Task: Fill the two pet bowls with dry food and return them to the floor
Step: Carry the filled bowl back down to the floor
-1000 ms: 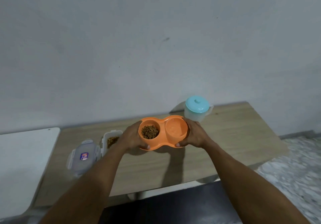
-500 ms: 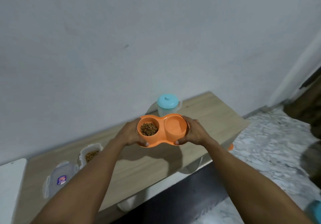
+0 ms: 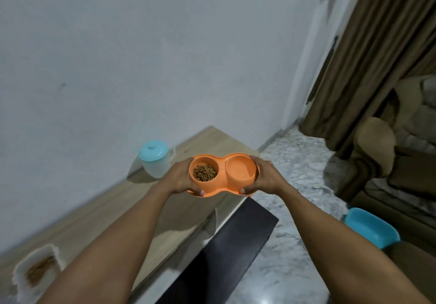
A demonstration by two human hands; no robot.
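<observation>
An orange double pet bowl (image 3: 221,187) is held in the air above the right end of the wooden table (image 3: 99,211). Its left cup holds brown dry food (image 3: 204,172). Its right cup (image 3: 241,169) looks bare inside. My left hand (image 3: 180,177) grips the left end with the thumb on the front rim. At the other end, my right hand (image 3: 264,177) grips the rim the same way. A clear food box (image 3: 35,273) with kibble sits at the table's near left.
A clear jug with a light blue lid (image 3: 155,159) stands on the table by the wall. Marble floor (image 3: 295,185) spreads to the right. A blue tub (image 3: 370,228) lies on the floor at right, near brown curtains (image 3: 368,51) and a sofa (image 3: 401,162).
The view has swung to the right, off the table toward the floor and curtains. Both hands carry the orange bowl rightward, still gripping its ends.
</observation>
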